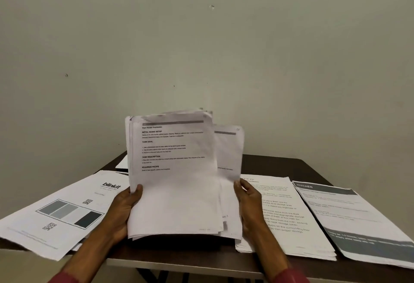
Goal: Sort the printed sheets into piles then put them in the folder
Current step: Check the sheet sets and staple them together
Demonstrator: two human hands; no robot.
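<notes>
I hold a thick stack of printed sheets [174, 182] upright above the table's middle. My left hand [124, 211] grips its left edge with the thumb on the front page. My right hand [246, 204] grips the right edge, where a back sheet [228, 155] fans out behind the front ones. The top page shows headings such as "TASK GOAL". On the dark table [280, 166] lie three piles: a "blinkit" pile [67, 211] at the left, a text pile [284, 215] right of centre and a "KITCHEN" pile [358, 220] at the far right. No folder is in view.
Another white sheet [122, 162] lies at the table's back left, partly hidden by the held stack. A plain wall rises behind the table. The blinkit pile overhangs the table's left front edge. Dark table legs [156, 276] show below the front edge.
</notes>
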